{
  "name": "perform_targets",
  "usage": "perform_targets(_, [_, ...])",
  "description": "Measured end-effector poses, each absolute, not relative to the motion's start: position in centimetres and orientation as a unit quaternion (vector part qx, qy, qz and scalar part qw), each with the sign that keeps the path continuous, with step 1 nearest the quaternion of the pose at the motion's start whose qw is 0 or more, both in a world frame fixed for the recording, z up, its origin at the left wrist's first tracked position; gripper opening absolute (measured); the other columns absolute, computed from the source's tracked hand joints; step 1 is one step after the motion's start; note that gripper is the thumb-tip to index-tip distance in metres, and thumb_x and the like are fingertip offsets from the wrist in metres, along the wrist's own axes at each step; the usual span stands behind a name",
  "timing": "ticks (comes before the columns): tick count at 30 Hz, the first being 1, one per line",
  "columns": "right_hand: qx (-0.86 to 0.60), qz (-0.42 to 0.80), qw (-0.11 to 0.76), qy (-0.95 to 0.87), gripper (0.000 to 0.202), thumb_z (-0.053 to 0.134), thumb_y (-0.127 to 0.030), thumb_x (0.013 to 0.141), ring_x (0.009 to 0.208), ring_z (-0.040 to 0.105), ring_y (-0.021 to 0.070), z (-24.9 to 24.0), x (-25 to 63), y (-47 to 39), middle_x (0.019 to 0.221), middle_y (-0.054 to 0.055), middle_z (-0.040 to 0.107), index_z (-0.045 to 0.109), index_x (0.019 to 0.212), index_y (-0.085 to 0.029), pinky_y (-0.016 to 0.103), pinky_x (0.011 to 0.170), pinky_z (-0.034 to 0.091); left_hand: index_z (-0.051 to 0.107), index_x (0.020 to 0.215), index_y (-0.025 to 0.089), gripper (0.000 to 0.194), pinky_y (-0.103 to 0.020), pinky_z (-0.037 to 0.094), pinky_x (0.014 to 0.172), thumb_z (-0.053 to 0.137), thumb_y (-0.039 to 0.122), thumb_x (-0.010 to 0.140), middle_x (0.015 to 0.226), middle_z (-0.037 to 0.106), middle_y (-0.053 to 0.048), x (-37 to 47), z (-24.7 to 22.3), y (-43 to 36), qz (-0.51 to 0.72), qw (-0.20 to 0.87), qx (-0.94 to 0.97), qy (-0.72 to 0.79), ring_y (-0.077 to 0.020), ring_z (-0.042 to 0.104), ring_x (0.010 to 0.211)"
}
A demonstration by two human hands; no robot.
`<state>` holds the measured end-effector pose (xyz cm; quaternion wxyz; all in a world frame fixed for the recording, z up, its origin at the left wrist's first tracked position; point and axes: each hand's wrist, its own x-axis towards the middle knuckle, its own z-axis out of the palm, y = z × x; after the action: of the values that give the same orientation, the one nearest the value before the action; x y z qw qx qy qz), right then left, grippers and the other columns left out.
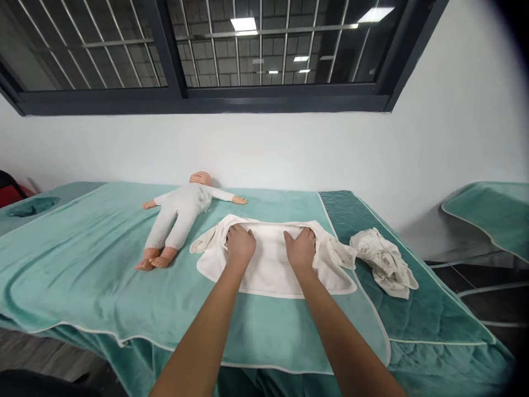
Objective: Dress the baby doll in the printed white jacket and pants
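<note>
A small white baby top [270, 259] lies spread on the green cover, its sleeves stretched out to both sides and its pale inside facing up. My left hand [241, 245] is closed on the cloth near the left sleeve, fingers partly tucked under its edge. On the other side, my right hand [301, 247] grips the cloth near the right sleeve, thumb pointing up and fingertips partly hidden. Beyond my left hand, a baby doll [179, 209] in a white suit lies on its back, arms spread and feet bare.
A crumpled, patterned white cloth [385, 262] lies on the darker quilted mattress [433, 314] at the right. The light green cover [95, 264] extends left. A white wall [264, 149] and barred window [248, 49] stand behind. Another green-covered surface [496, 215] is at far right.
</note>
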<state>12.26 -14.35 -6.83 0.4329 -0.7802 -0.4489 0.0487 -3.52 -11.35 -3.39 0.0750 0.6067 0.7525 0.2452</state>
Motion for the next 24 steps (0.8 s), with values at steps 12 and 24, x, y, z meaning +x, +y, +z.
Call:
perform_targets(12, [-0.777, 0.065, 0.433, -0.452, 0.05, 0.048, -0.016, 0.076, 0.124, 0.046, 0.0378, -5.9, 13.1, -8.3, 0.128, 0.026, 0.051, 0.047, 0.124, -0.003, 0.046, 0.107, 0.034, 0.047, 0.126, 0.006, 0.039, -0.045, 0.041, 0.107, 0.044, 0.013, 0.088, 0.131, 0.056, -0.025, -2.3, -4.5, -4.9, 0.451, 0.137, 0.543, 0.695, -0.0316, 0.051, 0.129])
perform_targets(24, [-0.775, 0.069, 0.44, -0.449, 0.06, 0.042, -0.01, 0.072, 0.133, 0.038, 0.0336, -6.8, 14.5, -2.2, 0.138, 0.023, 0.044, 0.04, 0.132, -0.007, 0.042, 0.112, 0.029, 0.034, 0.142, 0.009, 0.057, -0.036, 0.03, 0.12, 0.049, 0.019, 0.088, 0.148, 0.044, -0.019, -0.7, -5.6, 0.8, 0.498, 0.157, 0.554, 0.648, -0.0236, 0.04, 0.141])
